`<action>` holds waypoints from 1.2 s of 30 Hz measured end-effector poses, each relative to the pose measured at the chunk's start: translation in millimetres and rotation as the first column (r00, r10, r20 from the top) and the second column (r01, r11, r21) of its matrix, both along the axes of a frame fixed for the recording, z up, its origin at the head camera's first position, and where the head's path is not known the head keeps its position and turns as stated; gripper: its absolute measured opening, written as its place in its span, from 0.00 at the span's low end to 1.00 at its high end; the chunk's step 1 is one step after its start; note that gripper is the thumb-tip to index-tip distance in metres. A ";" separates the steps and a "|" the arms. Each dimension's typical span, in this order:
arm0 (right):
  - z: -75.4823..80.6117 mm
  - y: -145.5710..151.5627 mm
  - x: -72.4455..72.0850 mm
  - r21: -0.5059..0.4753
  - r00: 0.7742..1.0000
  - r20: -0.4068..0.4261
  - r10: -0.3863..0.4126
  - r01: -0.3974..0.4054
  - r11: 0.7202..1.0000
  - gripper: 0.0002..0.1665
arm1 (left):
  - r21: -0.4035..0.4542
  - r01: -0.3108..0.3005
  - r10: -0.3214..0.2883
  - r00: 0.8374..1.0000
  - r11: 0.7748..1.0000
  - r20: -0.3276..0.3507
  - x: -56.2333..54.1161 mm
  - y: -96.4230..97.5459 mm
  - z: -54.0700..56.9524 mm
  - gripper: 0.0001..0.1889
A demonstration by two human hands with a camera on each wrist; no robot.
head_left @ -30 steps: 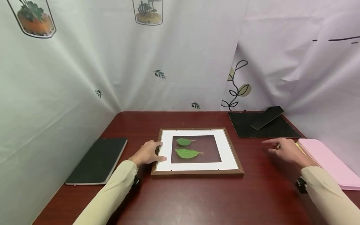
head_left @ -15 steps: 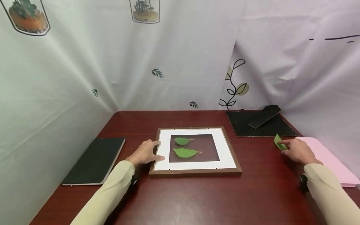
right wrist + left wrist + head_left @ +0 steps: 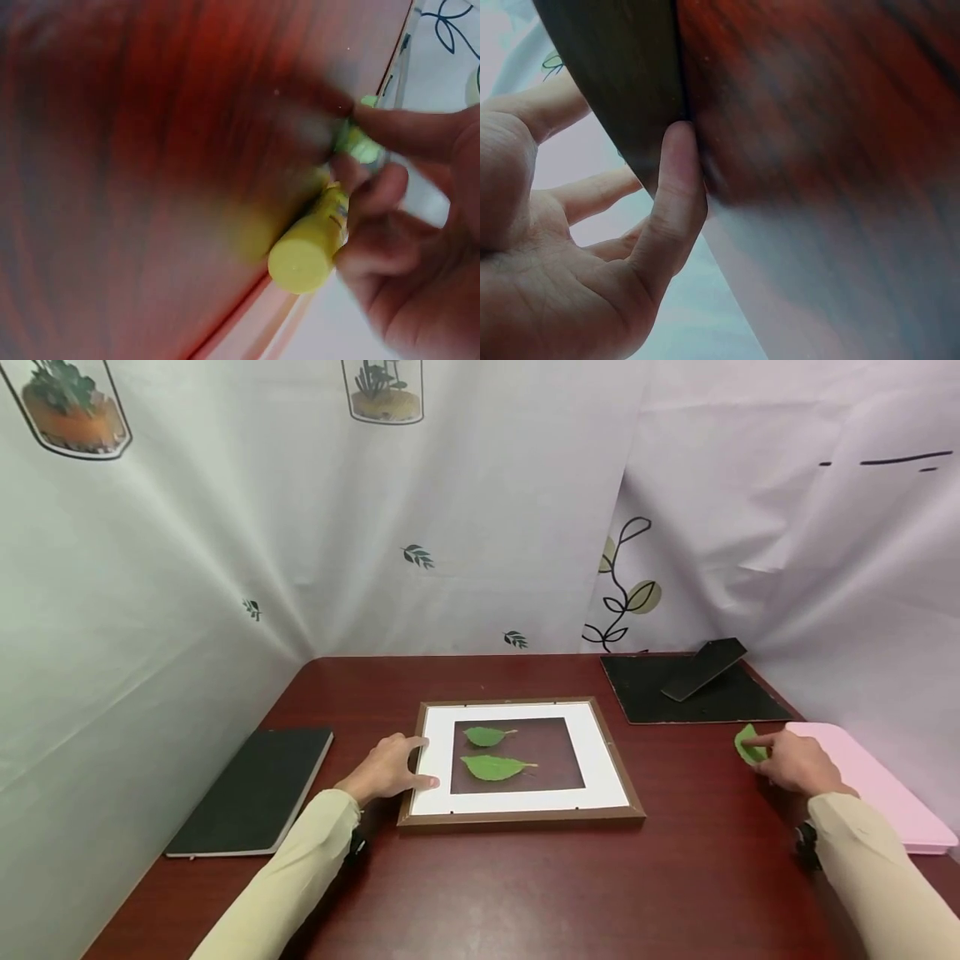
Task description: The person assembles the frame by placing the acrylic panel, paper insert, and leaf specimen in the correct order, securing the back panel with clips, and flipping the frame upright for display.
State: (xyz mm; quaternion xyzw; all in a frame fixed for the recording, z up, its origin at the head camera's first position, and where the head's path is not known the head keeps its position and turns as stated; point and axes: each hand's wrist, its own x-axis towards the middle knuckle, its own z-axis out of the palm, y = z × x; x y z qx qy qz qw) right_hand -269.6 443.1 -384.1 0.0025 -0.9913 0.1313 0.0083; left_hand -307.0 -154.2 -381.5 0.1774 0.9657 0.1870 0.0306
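My left hand [image 3: 384, 767] holds the left edge of a brown picture frame [image 3: 525, 820], thumb and index finger over its white mat [image 3: 611, 768]. In the left wrist view a bent finger [image 3: 679, 165] presses the frame's side [image 3: 622, 67]. Two green leaves, a smaller one [image 3: 484, 737] and a larger one [image 3: 493, 767], lie in the mat's opening. Off to the right, my right hand [image 3: 802, 762] pinches a third green leaf [image 3: 747, 743] between thumb and index finger. In the right wrist view this leaf [image 3: 364, 147] is partly hidden by the fingertips.
A yellow-capped tube [image 3: 301, 255] lies under the right hand, beside a pink case [image 3: 873, 785]. A black backing board [image 3: 637, 689] with a stand leg [image 3: 705, 670] is at the back right. A black notebook [image 3: 251, 793] lies left on the red-brown table [image 3: 525, 893].
My right hand has taken hold of the third leaf near the pink case and drawn slightly to the right. The leaf now hangs bent in the fingers. My left hand stays on the frame.
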 end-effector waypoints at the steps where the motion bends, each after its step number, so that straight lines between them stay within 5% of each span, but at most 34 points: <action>1: -1.2 -2.0 -0.8 -0.024 1.000 -0.005 0.027 -0.027 0.999 0.29 | 0.001 0.000 0.000 1.000 1.000 0.000 0.1 -0.3 0.2 0.39; 6: 0.9 -16.3 -3.4 -0.127 0.992 -0.030 0.125 -0.128 0.984 0.32 | 0.008 -0.004 0.004 1.000 1.000 0.007 1.2 -0.3 0.7 0.38; 10: 5.4 -21.7 -3.0 -0.070 0.987 -0.049 0.155 -0.159 0.985 0.30 | 0.011 -0.006 0.006 1.000 1.000 0.023 2.8 -0.7 -0.7 0.38; 16: 7.4 -19.1 5.0 0.016 0.991 0.003 0.137 -0.137 0.990 0.25 | 0.016 -0.014 0.013 0.999 1.000 0.037 4.4 0.4 -1.3 0.39; 25: 0.8 -13.4 17.5 -0.072 0.995 -0.066 0.071 -0.076 0.994 0.18 | 0.010 -0.007 0.007 1.000 1.000 0.028 1.9 0.4 1.1 0.39; 36: 11.6 -35.9 10.3 -0.125 0.984 -0.155 0.087 -0.107 0.986 0.13 | 0.003 -0.010 0.010 0.999 1.000 0.035 0.6 -0.4 0.4 0.39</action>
